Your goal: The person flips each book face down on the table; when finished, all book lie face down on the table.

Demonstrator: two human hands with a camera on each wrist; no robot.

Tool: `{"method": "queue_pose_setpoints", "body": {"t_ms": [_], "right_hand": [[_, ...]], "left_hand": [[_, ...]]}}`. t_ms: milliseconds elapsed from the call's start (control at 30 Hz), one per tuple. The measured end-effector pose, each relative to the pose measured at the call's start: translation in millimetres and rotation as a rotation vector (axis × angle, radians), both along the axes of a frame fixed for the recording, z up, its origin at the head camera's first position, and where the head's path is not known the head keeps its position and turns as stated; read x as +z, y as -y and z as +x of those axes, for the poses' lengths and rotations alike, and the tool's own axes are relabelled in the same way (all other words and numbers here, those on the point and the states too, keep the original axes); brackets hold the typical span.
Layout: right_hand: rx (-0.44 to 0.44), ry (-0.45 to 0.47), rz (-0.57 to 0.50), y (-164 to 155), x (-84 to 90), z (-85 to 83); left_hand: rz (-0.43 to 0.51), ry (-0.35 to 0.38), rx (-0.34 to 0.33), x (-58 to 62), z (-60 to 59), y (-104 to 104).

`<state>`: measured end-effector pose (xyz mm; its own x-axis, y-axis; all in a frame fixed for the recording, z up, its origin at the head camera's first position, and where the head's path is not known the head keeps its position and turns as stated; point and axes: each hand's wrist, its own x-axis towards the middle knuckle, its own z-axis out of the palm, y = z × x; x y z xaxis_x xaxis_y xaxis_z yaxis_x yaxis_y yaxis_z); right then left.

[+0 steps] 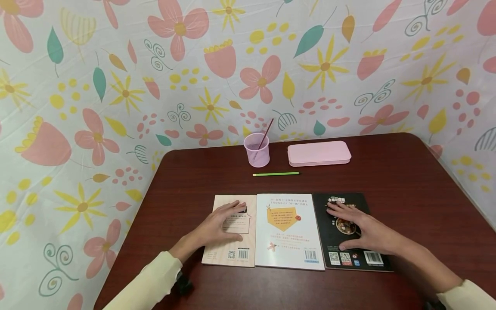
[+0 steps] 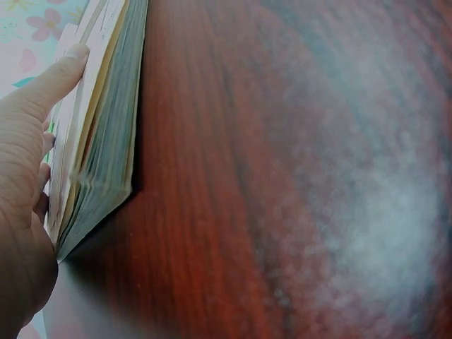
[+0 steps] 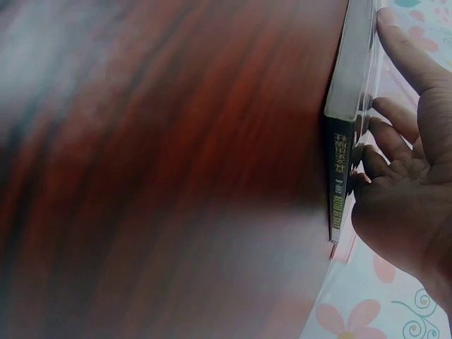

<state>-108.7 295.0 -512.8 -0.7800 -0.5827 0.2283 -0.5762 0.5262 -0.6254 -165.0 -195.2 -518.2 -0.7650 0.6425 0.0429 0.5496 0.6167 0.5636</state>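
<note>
Three books lie side by side on a dark wood table, back covers up. My left hand [image 1: 218, 224] rests on the beige book [image 1: 217, 254] at the left, fingers spread and fairly straight. In the left wrist view its thumb touches the cover above the page edges [image 2: 106, 141]. A white book [image 1: 288, 245] with an orange panel lies in the middle, untouched. On the black book [image 1: 323, 215] at the right rests my right hand [image 1: 368, 230], fingers extended across the cover. The right wrist view shows that book's spine [image 3: 339, 176] below the hand.
Behind the books lies a green pencil [image 1: 277, 174]. Farther back stand a lilac mesh pen cup [image 1: 256, 157] holding a dark red stick [image 1: 266, 132] and, to its right, a pink pencil case [image 1: 319, 153]. A flower-patterned cloth [image 1: 232, 94] hangs behind the table [image 1: 193, 172].
</note>
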Motion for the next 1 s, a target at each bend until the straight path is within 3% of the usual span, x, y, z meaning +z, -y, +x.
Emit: {"method": "queue_pose_setpoints", "body": {"t_ms": [1000], "right_hand": [[-0.025,0.042,-0.004,1.7,2.0,-0.5]], "left_hand": [[0.012,-0.016,0.007,0.1,-0.2,-1.5]]}}
